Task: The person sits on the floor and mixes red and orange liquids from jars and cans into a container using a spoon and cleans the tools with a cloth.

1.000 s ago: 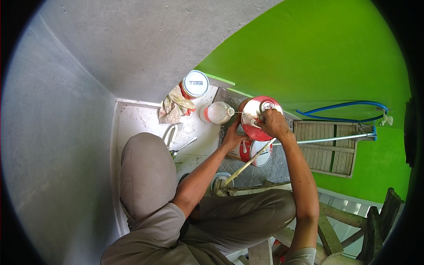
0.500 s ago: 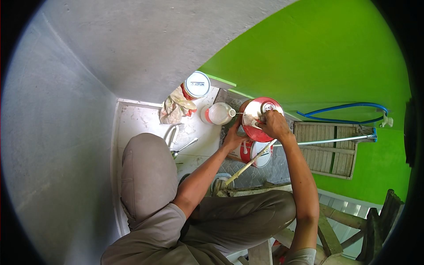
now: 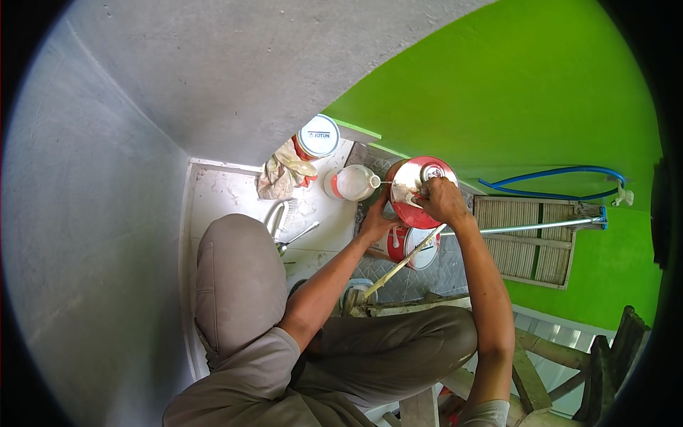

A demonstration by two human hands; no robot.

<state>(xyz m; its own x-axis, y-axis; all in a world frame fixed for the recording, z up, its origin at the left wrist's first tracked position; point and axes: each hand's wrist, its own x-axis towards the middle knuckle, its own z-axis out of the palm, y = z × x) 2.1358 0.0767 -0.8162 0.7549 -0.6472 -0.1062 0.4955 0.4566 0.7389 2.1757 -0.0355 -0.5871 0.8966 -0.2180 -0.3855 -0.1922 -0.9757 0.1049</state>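
A red metal can (image 3: 434, 206) with a round silver cap is tipped to the left, its top toward me. My right hand (image 3: 445, 203) is closed on the top of the can, around its handle. My left hand (image 3: 377, 222) supports the can's left side, its fingers partly hidden behind it. A thin pale stream runs from the can into the mouth of a clear plastic bottle (image 3: 353, 183) with a red label, which stands on the floor beside it. Below the tipped can sits a red and white paint pail (image 3: 422, 249) with a white lid.
Another white-lidded pail (image 3: 318, 136) and a stained rag (image 3: 282, 174) lie beyond the bottle. A brush (image 3: 280, 217) and a spoon (image 3: 299, 238) are near my left knee. A stick (image 3: 403, 265) crosses the pail. On the right are a metal pole (image 3: 519, 228), a blue hose (image 3: 562, 171) and wooden pieces (image 3: 569, 356).
Almost nothing differs. Both hands keep the can tipped over the bottle, and the thin stream still runs; the view has shifted very slightly.
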